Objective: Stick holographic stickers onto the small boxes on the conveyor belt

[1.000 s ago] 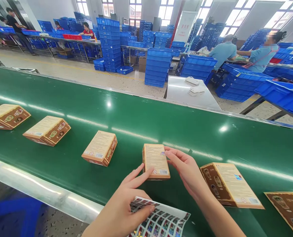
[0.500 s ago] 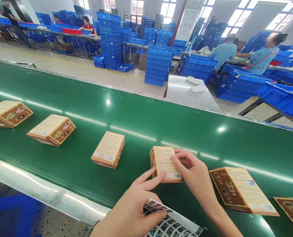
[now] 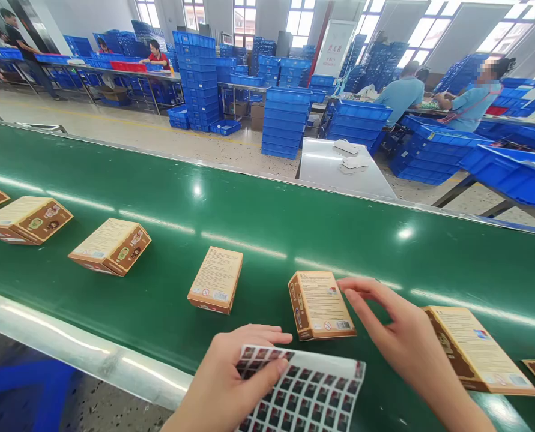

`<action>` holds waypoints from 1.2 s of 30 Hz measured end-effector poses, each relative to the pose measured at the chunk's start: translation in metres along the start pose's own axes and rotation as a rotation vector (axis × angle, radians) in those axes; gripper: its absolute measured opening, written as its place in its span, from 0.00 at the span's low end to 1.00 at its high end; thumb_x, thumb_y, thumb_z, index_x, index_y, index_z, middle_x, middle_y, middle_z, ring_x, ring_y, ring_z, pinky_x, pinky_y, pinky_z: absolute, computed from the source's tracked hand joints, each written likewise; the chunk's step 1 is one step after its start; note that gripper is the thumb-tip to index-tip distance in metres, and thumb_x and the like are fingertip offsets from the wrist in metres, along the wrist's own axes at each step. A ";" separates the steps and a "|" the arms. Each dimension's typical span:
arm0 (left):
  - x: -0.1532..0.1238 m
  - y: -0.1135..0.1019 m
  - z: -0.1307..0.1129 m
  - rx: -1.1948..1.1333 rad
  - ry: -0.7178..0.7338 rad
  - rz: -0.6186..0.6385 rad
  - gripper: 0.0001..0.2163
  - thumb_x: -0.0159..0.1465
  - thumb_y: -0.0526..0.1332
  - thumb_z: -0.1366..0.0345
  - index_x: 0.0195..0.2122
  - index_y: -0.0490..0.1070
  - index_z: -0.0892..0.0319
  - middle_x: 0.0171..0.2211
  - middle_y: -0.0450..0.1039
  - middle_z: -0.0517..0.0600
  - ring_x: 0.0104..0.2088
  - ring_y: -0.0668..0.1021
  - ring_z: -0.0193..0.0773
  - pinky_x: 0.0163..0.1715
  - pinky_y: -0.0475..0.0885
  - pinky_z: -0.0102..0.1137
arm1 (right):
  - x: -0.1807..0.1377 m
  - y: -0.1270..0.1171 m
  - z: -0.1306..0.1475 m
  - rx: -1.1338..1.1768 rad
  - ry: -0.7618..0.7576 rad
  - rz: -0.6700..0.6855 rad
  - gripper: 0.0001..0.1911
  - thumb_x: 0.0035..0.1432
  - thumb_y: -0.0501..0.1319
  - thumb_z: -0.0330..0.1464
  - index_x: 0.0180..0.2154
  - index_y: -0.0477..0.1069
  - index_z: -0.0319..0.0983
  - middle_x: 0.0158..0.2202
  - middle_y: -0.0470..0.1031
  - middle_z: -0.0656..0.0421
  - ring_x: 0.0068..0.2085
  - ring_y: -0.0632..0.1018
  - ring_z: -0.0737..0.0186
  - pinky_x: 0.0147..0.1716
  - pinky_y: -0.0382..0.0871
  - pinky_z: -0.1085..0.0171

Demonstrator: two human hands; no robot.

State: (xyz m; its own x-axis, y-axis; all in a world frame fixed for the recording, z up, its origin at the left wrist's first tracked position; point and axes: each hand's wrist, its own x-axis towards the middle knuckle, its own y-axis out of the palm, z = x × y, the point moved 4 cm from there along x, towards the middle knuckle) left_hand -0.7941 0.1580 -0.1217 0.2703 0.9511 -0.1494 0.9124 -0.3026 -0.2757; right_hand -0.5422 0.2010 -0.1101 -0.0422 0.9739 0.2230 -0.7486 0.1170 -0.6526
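Observation:
My left hand (image 3: 244, 372) grips a sheet of small stickers (image 3: 307, 390) between thumb and fingers. The sheet has rows of dark red-and-black printed squares and a blank strip along its top. Just beyond it a cream-and-brown printed box (image 3: 321, 312) lies on the green conveyor belt (image 3: 249, 204). A small blue-and-red sticker (image 3: 332, 291) sits on the box's upper face. At that box's right edge is my right hand (image 3: 393, 318), fingers stretched out and holding nothing I can see. It partly hides another box (image 3: 483, 348) bearing a similar sticker.
More such boxes lie leftward on the belt, among them one box (image 3: 217, 279) close by and another box (image 3: 110, 246) farther off. A metal rail (image 3: 91, 354) borders the near side. Stacked blue crates (image 3: 285, 120) and a metal table (image 3: 339, 171) stand beyond; people work at distant tables.
My right hand has drawn back rightward from the box face, leaving a sticker there. My left fingers have come off the box, and the sheet shows more fully. The boxes have shifted right in view.

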 end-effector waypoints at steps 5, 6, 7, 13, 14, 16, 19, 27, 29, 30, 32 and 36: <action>-0.006 -0.026 0.005 -0.060 -0.128 -0.147 0.10 0.63 0.66 0.58 0.41 0.84 0.53 0.46 0.85 0.50 0.51 0.83 0.50 0.53 0.77 0.38 | -0.028 -0.002 0.043 -0.175 -0.531 0.132 0.09 0.72 0.56 0.30 0.47 0.73 0.43 0.51 0.78 0.56 0.55 0.76 0.56 0.52 0.74 0.62; -0.006 -0.029 0.006 -0.057 -0.126 -0.146 0.10 0.63 0.66 0.57 0.41 0.84 0.52 0.46 0.85 0.50 0.51 0.82 0.50 0.53 0.77 0.38 | -0.030 0.000 0.046 -0.224 -0.586 0.112 0.08 0.72 0.56 0.29 0.48 0.73 0.42 0.51 0.78 0.54 0.56 0.76 0.55 0.53 0.73 0.61; -0.006 -0.031 0.006 -0.053 -0.118 -0.142 0.10 0.63 0.66 0.57 0.41 0.84 0.52 0.45 0.85 0.50 0.51 0.82 0.50 0.54 0.77 0.38 | -0.031 0.002 0.048 -0.269 -0.626 0.085 0.08 0.72 0.56 0.28 0.48 0.73 0.39 0.51 0.78 0.52 0.56 0.75 0.54 0.54 0.72 0.59; -0.004 -0.031 0.004 -0.098 -0.092 -0.126 0.10 0.64 0.65 0.57 0.41 0.84 0.54 0.42 0.84 0.50 0.48 0.82 0.48 0.51 0.75 0.35 | -0.032 0.012 0.045 -0.371 -0.704 0.039 0.08 0.73 0.56 0.25 0.49 0.72 0.33 0.52 0.77 0.46 0.56 0.74 0.49 0.54 0.71 0.52; -0.005 -0.031 0.005 -0.110 -0.102 -0.136 0.10 0.64 0.65 0.57 0.39 0.83 0.55 0.38 0.84 0.50 0.44 0.82 0.46 0.47 0.76 0.34 | -0.033 0.013 0.045 -0.366 -0.710 0.038 0.07 0.72 0.57 0.24 0.48 0.73 0.33 0.52 0.77 0.46 0.57 0.74 0.49 0.55 0.70 0.52; -0.007 -0.034 0.006 -0.118 -0.112 -0.189 0.11 0.64 0.65 0.56 0.32 0.81 0.57 0.31 0.80 0.49 0.35 0.80 0.42 0.36 0.75 0.30 | -0.037 0.014 0.048 -0.344 -0.726 0.026 0.07 0.70 0.58 0.22 0.47 0.73 0.33 0.52 0.76 0.47 0.57 0.73 0.50 0.56 0.69 0.53; -0.009 -0.045 0.011 -0.112 -0.135 -0.294 0.15 0.61 0.68 0.54 0.23 0.76 0.59 0.24 0.70 0.45 0.26 0.73 0.37 0.27 0.68 0.27 | -0.043 0.018 0.054 -0.289 -0.740 -0.005 0.10 0.67 0.60 0.19 0.46 0.74 0.35 0.52 0.77 0.48 0.57 0.73 0.51 0.56 0.68 0.55; -0.011 -0.069 0.020 -0.165 -0.156 -0.278 0.12 0.59 0.69 0.54 0.30 0.82 0.57 0.35 0.78 0.49 0.36 0.78 0.42 0.37 0.70 0.28 | -0.025 0.025 0.047 -0.040 -0.424 -0.041 0.05 0.69 0.60 0.27 0.42 0.71 0.43 0.49 0.79 0.56 0.51 0.78 0.56 0.53 0.72 0.57; -0.011 -0.068 0.019 -0.171 -0.156 -0.259 0.12 0.60 0.68 0.54 0.28 0.82 0.57 0.34 0.77 0.48 0.35 0.77 0.41 0.35 0.70 0.27 | -0.025 0.028 0.049 -0.103 -0.486 -0.031 0.07 0.70 0.59 0.28 0.47 0.72 0.42 0.52 0.77 0.54 0.55 0.76 0.54 0.55 0.71 0.55; -0.011 -0.067 0.018 -0.169 -0.146 -0.258 0.11 0.60 0.67 0.55 0.28 0.81 0.57 0.33 0.77 0.48 0.35 0.77 0.41 0.35 0.69 0.28 | -0.025 0.031 0.051 -0.138 -0.529 -0.019 0.08 0.71 0.59 0.28 0.50 0.72 0.41 0.53 0.77 0.53 0.56 0.74 0.53 0.56 0.70 0.54; -0.011 -0.064 0.016 -0.162 -0.123 -0.256 0.10 0.60 0.67 0.57 0.27 0.81 0.57 0.33 0.77 0.49 0.34 0.77 0.41 0.36 0.69 0.28 | -0.026 0.036 0.055 -0.203 -0.595 -0.002 0.11 0.71 0.59 0.26 0.53 0.72 0.39 0.56 0.75 0.50 0.59 0.72 0.51 0.57 0.69 0.52; -0.010 -0.059 0.013 -0.158 -0.111 -0.245 0.10 0.61 0.67 0.57 0.27 0.81 0.56 0.33 0.78 0.48 0.34 0.77 0.40 0.35 0.69 0.29 | -0.028 0.043 0.059 -0.282 -0.632 -0.014 0.10 0.70 0.60 0.23 0.51 0.73 0.36 0.56 0.75 0.47 0.60 0.70 0.47 0.57 0.69 0.48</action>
State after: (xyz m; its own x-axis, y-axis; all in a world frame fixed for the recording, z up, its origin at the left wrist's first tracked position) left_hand -0.8543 0.1658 -0.1159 0.0089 0.9794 -0.2020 0.9851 -0.0433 -0.1666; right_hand -0.6124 0.1675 -0.1013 -0.4753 0.6817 0.5563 -0.5549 0.2584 -0.7908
